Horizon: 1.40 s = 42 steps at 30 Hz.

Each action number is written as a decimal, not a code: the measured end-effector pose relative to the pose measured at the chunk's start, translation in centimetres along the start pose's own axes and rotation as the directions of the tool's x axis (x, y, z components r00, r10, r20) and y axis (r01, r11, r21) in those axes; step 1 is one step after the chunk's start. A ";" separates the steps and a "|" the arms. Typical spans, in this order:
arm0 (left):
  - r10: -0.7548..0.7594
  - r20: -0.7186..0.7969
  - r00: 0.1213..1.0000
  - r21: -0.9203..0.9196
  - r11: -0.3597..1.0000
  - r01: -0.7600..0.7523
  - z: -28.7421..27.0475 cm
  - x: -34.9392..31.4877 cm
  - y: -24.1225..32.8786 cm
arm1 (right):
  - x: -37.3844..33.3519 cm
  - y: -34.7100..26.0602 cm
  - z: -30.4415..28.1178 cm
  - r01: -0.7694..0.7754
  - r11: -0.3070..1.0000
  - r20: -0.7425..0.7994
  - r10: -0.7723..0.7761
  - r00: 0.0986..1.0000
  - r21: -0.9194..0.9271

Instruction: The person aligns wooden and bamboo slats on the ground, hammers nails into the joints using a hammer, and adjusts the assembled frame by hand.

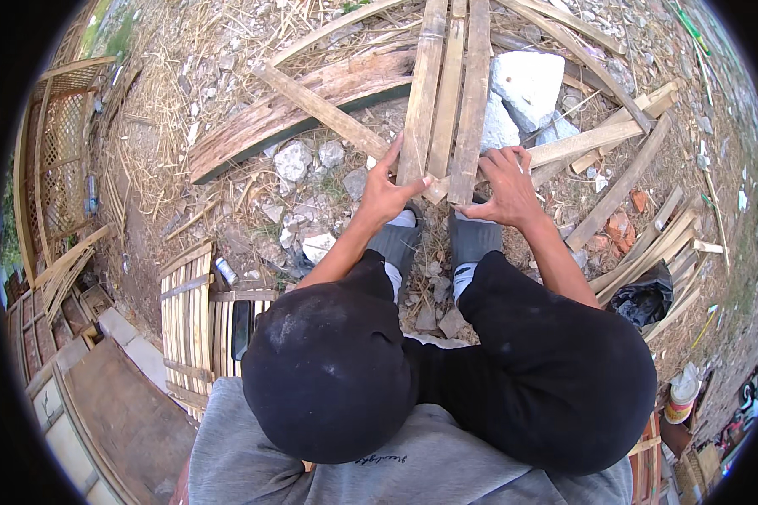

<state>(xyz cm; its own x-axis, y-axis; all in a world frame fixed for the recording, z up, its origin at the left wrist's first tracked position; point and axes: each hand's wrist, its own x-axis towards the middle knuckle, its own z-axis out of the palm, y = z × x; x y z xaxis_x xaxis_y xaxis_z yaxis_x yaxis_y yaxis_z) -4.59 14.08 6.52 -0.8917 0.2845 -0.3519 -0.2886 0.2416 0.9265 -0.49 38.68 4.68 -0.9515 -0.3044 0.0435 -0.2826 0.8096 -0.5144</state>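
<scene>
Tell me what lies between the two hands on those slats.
In the head view, one bamboo slat runs between the left hand and the right hand, flanked by the slats each hand presses; straw-littered ground lies around.

Left hand (385,192) and right hand (505,183) forward between bent knees, fingers spread, palms down.
</scene>
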 end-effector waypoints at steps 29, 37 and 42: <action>0.012 -0.043 0.999 -0.031 0.999 -0.014 1.2 0.6 -3.1 | 0.1 0.6 -0.1 -0.118 0.993 0.163 0.115 0.980 0.012; 0.003 -0.031 1.000 -0.068 0.998 -0.005 1.2 0.3 -1.3 | 0.1 0.2 -1.1 -0.067 0.998 0.081 0.066 0.995 0.017; -0.062 -0.046 0.997 -0.108 0.993 0.056 1.3 0.2 1.3 | 1.6 -0.9 -1.3 -0.227 0.969 -0.058 0.233 0.971 0.102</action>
<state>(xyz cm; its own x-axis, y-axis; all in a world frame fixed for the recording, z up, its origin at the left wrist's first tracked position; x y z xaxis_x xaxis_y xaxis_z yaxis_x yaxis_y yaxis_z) -4.68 15.62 7.49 -0.8874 0.2261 -0.4018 -0.3742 0.1558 0.9142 -1.94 38.14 6.37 -0.9966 -0.0778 -0.0283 -0.0457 0.8020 -0.5956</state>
